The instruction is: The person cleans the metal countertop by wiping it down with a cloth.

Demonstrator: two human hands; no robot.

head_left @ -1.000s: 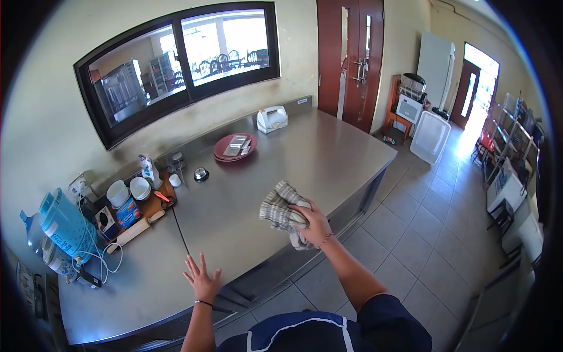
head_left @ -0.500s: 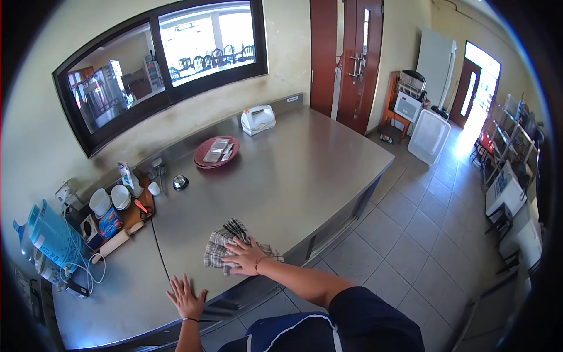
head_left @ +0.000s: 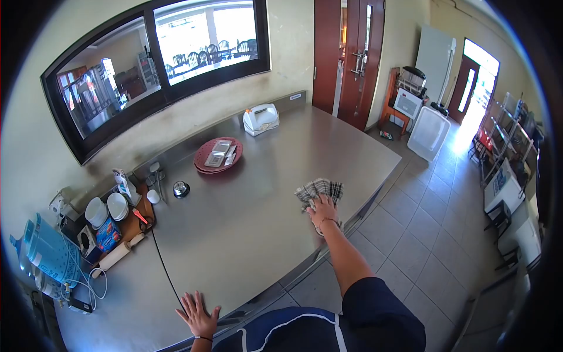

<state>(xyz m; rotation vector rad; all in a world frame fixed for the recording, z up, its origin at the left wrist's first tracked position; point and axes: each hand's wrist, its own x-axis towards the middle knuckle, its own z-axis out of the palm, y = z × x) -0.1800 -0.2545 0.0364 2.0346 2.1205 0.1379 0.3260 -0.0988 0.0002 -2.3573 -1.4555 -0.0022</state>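
Note:
My right hand (head_left: 324,211) presses down on a checkered cloth (head_left: 319,189) near the front edge of the steel table (head_left: 246,217). Its fingers lie flat over the cloth, which bunches out ahead of the fingertips and shows a little under the wrist. Farther left, my left hand (head_left: 199,315) rests on the table near the front edge, fingers spread, with nothing in it. A thin dark seam in the tabletop runs down close to that hand.
Toward the wall stand red plates (head_left: 205,161) bearing small packets, a white and orange appliance (head_left: 261,119) and a call bell (head_left: 180,189). At left are a rolling pin (head_left: 118,256), white bowls (head_left: 118,206), a blue container (head_left: 56,252) and loose cables.
My right hand has slid the cloth right and away from me along the table. My left hand sits slightly lower and farther right in view, still flat.

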